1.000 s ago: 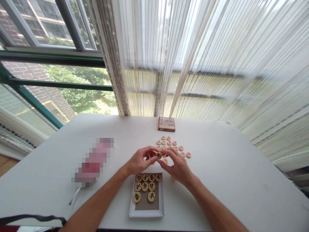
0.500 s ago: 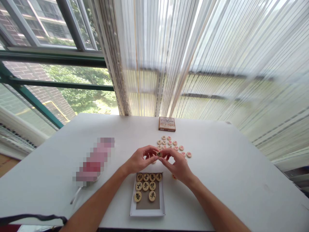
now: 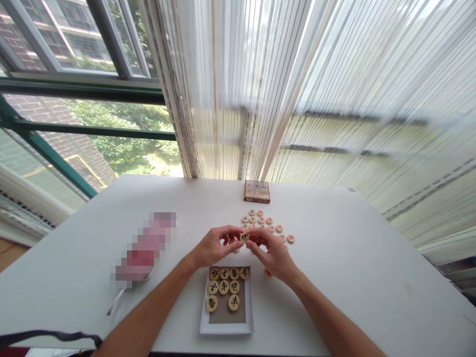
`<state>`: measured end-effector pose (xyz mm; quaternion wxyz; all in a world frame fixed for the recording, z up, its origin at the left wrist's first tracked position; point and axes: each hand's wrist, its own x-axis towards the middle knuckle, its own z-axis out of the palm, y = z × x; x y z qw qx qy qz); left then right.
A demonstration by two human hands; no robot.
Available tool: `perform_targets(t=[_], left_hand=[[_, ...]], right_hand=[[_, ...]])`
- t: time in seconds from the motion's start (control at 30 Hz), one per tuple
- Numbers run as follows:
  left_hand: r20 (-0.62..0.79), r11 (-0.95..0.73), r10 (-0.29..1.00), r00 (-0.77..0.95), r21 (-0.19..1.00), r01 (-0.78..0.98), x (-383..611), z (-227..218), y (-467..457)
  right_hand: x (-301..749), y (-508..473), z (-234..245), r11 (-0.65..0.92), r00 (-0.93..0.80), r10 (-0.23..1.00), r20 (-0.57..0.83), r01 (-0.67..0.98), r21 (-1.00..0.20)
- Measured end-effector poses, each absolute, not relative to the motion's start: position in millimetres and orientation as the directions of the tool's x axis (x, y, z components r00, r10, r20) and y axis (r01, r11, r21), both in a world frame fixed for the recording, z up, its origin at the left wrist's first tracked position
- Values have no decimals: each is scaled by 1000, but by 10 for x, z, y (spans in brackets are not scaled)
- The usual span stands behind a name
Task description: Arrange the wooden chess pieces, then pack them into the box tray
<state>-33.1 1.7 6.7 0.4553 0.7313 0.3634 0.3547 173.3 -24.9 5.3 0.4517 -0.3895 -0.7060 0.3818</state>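
A round wooden Chinese chess piece (image 3: 244,237) with a black character is pinched between the fingertips of both my hands. My left hand (image 3: 217,245) grips its left side, and my right hand (image 3: 273,252) its right side. Just nearer to me lies an open shallow box tray (image 3: 227,328) with white walls and a grey-brown floor. Several black-lettered pieces (image 3: 223,287) rest face up in its far and middle part. Beyond my hands, smaller-looking loose pieces (image 3: 269,220) with red and black characters lie on the table, partly hidden by my fingers.
The white table (image 3: 353,277) stands against a window with striped curtains (image 3: 238,89). A printed box lid (image 3: 257,192) lies near the far edge. On the left is a blurred pink object (image 3: 143,250) with a strap. One piece (image 3: 268,272) sits beside my right wrist.
Both hands stay almost in place, still pinching the same piece. The view shifts very slightly; the tray and loose pieces look unmoved on the table.
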Motion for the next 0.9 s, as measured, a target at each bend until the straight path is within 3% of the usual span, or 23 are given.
perform_targets(t=[0.63,0.9], left_hand=[[233,-350,848,476,920,174,-305,25,8],[228,-343,853,469,922,176,-314,47,8]], right_hand=[[1716,-240,43,302,-274,926,259,128,-945],[1704,-269,65,362,-299,905,302,172,-916]])
